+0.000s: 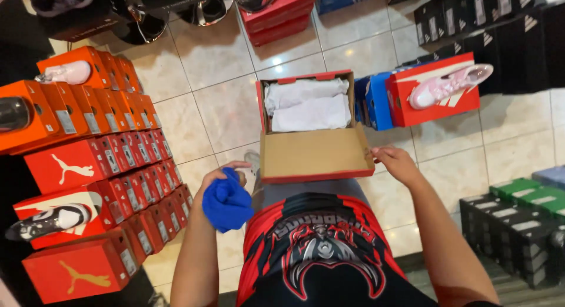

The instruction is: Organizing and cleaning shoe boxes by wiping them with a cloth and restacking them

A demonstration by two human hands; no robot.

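At the far left, stacks of orange and red shoe boxes (pixel 112 160) stand in rows on the tiled floor (pixel 223 107), and a black and white sneaker (pixel 50 220) lies on one of the lower boxes. A pale pink shoe (pixel 66 73) rests on an orange box at the top of these rows.

Next to them, the left hand (pixel 220 180) is clenched around a blue cloth (pixel 226 204), which hangs down from the fist beside the person's leg. Just to the right of this hand, an open shoe box (pixel 315 157) rests on the person's lap, with its lid standing up behind it. White wrapping paper (pixel 307 104) fills the inside of the lid part. The cloth is close to the box's left edge, but I cannot tell if they touch.

The right hand (pixel 397 164) touches the right corner of the box with its fingertips; the fingers are loosely bent and grasp nothing else.

Further right, a pink sneaker (pixel 450 83) lies on a red box (pixel 432 92), and black boxes (pixel 512 239) stand low at the right.
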